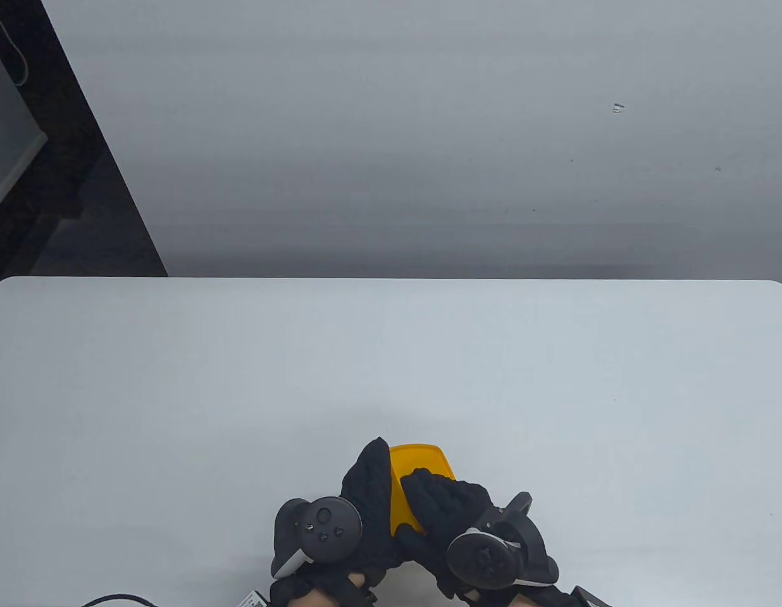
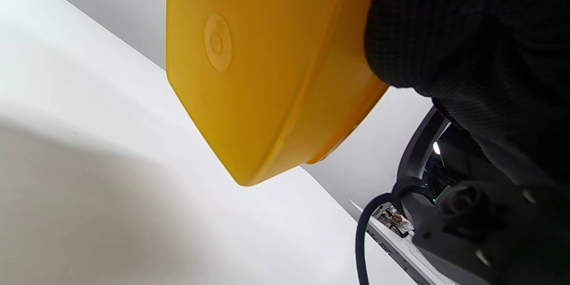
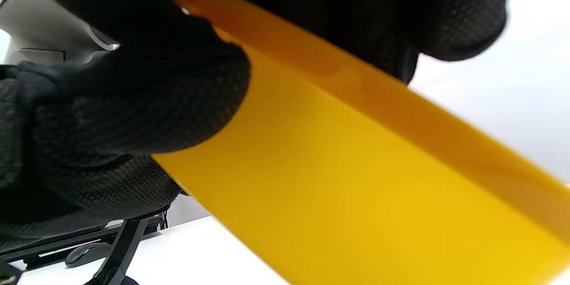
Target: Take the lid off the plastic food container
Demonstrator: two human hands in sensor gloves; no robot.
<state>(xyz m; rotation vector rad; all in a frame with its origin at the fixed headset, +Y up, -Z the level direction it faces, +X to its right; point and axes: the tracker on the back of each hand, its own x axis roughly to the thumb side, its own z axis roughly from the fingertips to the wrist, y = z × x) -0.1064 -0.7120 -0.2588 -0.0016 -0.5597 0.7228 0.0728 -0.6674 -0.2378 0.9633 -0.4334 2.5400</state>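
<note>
I see a yellow box (image 1: pixel 422 471) held up between my two hands, near my edge of the white table (image 1: pixel 176 392). My left hand (image 1: pixel 366 499) wraps round its left side, with the fingers (image 1: pixel 373 458) reaching up past the far corner. My right hand (image 1: pixel 451 506) lies over its top and right side, fingers curled on it, so both hands grip the box.

In the left wrist view the box is off the table, tilted, and I look up at its smooth yellow bottom with a small round mark pressed into it. The corners are round. In the right wrist view a darker yellow band runs along the top edge, just under my fingers; I think that is the lid (image 3: pixel 356 84), and it looks to be on the box.
</note>
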